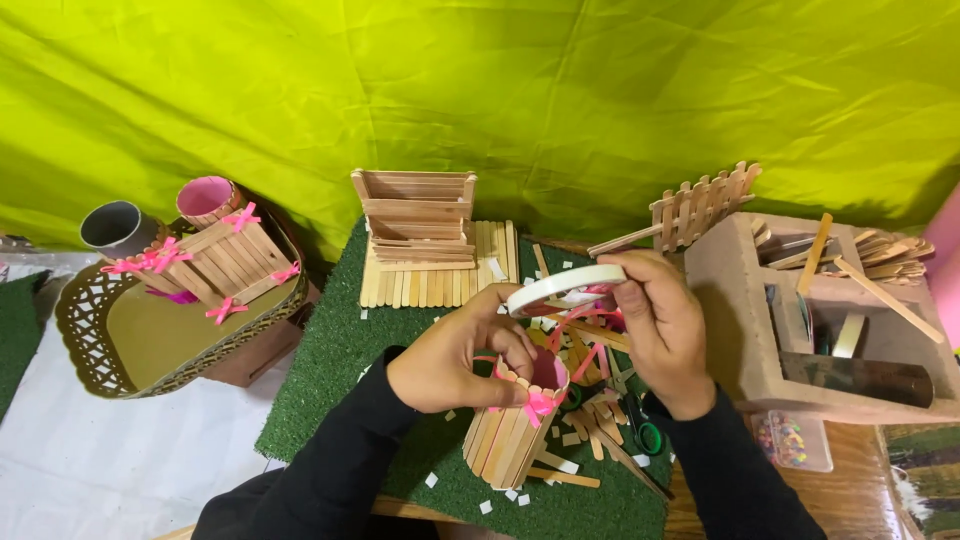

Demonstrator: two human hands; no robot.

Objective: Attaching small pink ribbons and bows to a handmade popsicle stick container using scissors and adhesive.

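The left hand (450, 362) curls around the rim of a small round holder of wooden craft sticks (515, 425), fingers pressed together against its left side and a pink bow on its front. The holder stands tilted on the green turf mat (330, 380), near the middle, directly beneath both hands. The right hand (655, 325) hovers just above and right of the holder, pinching a white tape roll (565, 288) between thumb and fingers; the roll sits flat over the holder's mouth. Pink ribbon (580, 325) trails between roll and holder. Loose stick offcuts (590, 425) and green-handled scissors (645, 432) lie right of the holder. Farther back stands a stick crate (415, 215); far left, a brown tray (150, 340) carries 1 bowed stick box (225, 262).
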